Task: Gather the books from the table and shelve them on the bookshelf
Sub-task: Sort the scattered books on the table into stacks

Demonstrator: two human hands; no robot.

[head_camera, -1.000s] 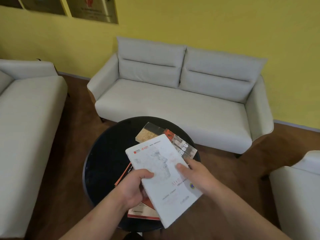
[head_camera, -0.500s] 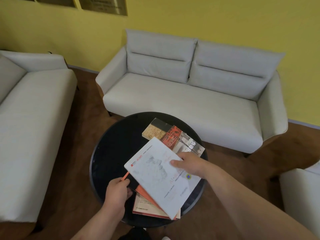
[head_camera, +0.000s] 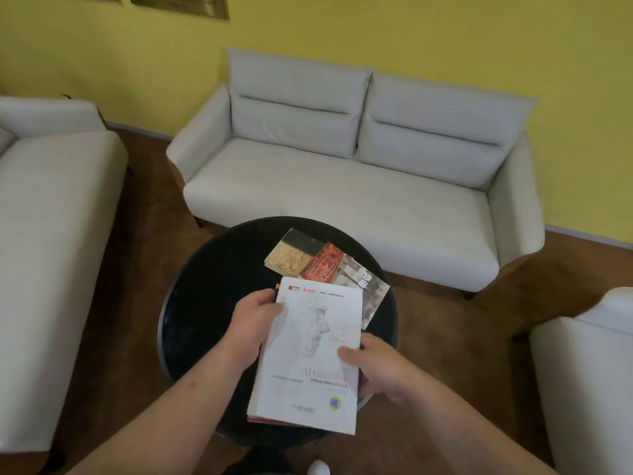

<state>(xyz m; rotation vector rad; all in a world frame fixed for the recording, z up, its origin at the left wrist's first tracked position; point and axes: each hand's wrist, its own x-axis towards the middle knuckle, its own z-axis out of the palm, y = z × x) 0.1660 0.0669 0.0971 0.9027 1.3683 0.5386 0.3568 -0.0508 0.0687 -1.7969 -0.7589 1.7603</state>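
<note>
My left hand [head_camera: 253,323] pinched the white book [head_camera: 310,358] at its upper left edge; my right hand [head_camera: 375,366] clamped the lower right edge, thumb on the cover. A red-edged book [head_camera: 265,419] sat under it, both over the round black table [head_camera: 205,286]. A patterned book [head_camera: 325,262] lay flat just beyond. I judged these paperbacks light, bendy, glossy and prone to sliding; best gripped near the spines, stack squared.

table [head_camera: 205,303]: glossy black top | book [head_camera: 315,354]: matt white paper cover | sofa [head_camera: 342,200]: woven cloth | floor [head_camera: 137,389]: wood
</note>
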